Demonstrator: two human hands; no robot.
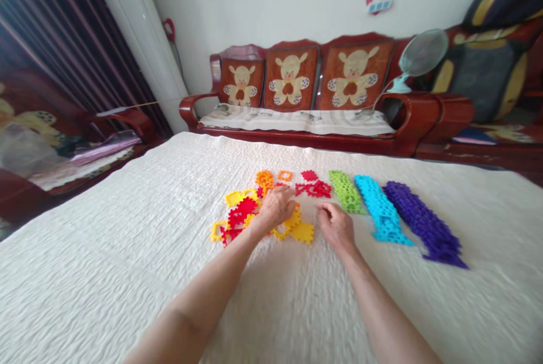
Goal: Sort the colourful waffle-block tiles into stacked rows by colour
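Note:
My left hand (276, 205) is over a mixed pile of toothed plastic interlocking pieces, its fingers bent and apart, with no piece visible in its grasp. Around it lie red pieces (243, 212), yellow pieces (302, 232) and orange pieces (264, 178); the hand hides some of them. My right hand (337, 226) rests just right of the pile, its fingers curled in, with nothing showing in them. Beyond the hands sits a small group of red pieces (319, 189). An orange square frame piece (285, 175) lies farther back.
To the right, pieces lie in overlapping rows: green (345, 191), light blue (380, 205) and purple (419, 219). All are on a white quilted cover (148, 251). Behind it stand a wooden sofa (292, 133) with bear cushions and a fan (424, 52).

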